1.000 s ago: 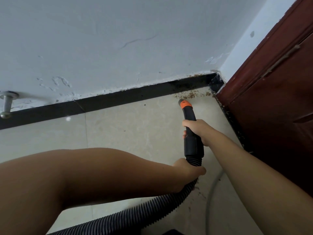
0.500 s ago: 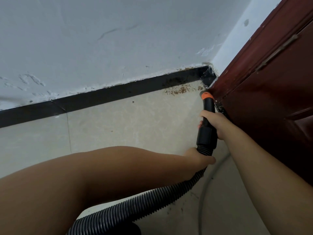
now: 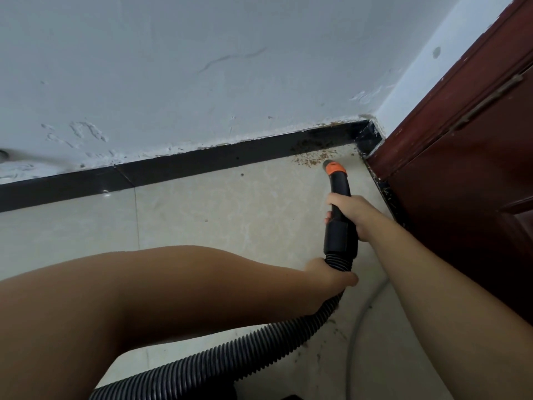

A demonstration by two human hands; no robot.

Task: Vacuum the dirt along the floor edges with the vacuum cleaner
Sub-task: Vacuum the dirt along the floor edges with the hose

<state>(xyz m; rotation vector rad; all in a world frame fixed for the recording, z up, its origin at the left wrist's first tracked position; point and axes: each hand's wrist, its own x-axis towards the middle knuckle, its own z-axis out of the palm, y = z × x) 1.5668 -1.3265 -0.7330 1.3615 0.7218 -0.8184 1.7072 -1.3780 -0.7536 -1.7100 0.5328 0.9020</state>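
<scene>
The right hand [image 3: 350, 213] grips the black vacuum nozzle [image 3: 340, 209], its orange tip [image 3: 334, 168] beside brown dirt [image 3: 313, 158] in the floor corner; the left hand [image 3: 328, 277] grips the ribbed hose [image 3: 259, 345]

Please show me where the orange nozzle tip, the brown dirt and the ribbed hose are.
orange nozzle tip [image 3: 334, 168]: head view, on its orange collar.
brown dirt [image 3: 313, 157]: head view, middle of the patch by the baseboard.
ribbed hose [image 3: 259, 342]: head view, on its ribbed middle.
</scene>
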